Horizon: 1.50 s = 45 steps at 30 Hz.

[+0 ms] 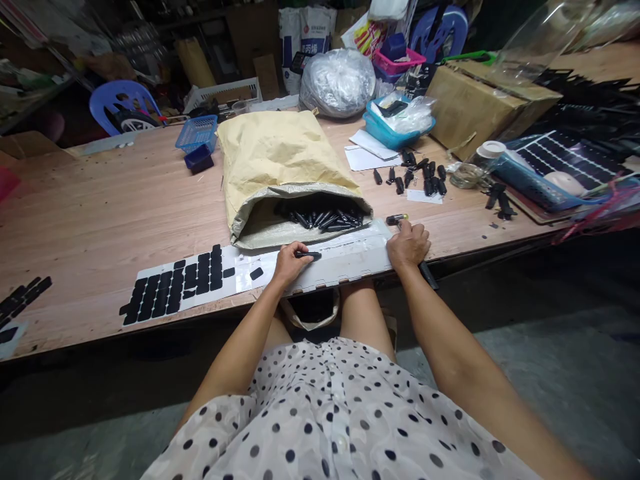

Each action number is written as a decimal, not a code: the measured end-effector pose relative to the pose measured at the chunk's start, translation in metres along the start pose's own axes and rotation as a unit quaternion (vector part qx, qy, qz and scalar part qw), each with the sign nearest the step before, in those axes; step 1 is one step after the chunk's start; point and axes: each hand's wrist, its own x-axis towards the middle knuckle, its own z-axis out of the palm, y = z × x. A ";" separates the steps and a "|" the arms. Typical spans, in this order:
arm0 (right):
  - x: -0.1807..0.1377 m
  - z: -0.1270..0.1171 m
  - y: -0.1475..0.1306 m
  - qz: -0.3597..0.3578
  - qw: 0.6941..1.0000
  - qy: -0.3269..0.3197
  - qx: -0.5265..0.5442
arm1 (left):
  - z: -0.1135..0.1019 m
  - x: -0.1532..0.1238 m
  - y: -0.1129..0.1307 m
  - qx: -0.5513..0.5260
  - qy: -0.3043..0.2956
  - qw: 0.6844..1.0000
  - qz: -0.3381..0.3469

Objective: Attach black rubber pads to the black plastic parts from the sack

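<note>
My left hand [289, 267] pinches a slim black part [309, 255] by one end, just above a white board [340, 263] along the table's front edge. My right hand [409, 245] is wrapped round a hammer by its black handle [429, 275]; the hammer's small head [397, 219], yellowish at one end, lies beyond the fingers. Straight ahead is a tan sack [285, 150], its mouth facing me, with many slim black parts [327, 219] inside. Left of my left hand, rows of black rounded pieces [173, 283] lie on the board, with a loose black square [257, 273] nearby.
Several black parts [433, 179] lie to the right of the sack. Behind are a blue basket [397, 130], a cardboard box [480, 107] and a stuffed clear bag [337, 83]. A blue tray [545, 187] sits far right. Left of the sack is a small dark-blue box [199, 159].
</note>
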 end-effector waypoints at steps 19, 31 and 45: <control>-0.094 -0.041 -0.054 -0.188 0.915 -0.141 0.327 | 0.007 -0.009 0.002 0.221 -0.049 0.971 0.073; -0.124 -0.039 -0.072 -0.273 0.909 -0.164 0.271 | 0.008 -0.007 0.005 0.167 -0.061 0.982 0.057; -0.103 -0.044 -0.067 -0.227 0.923 -0.124 0.286 | 0.012 -0.005 0.010 0.166 -0.058 0.984 0.030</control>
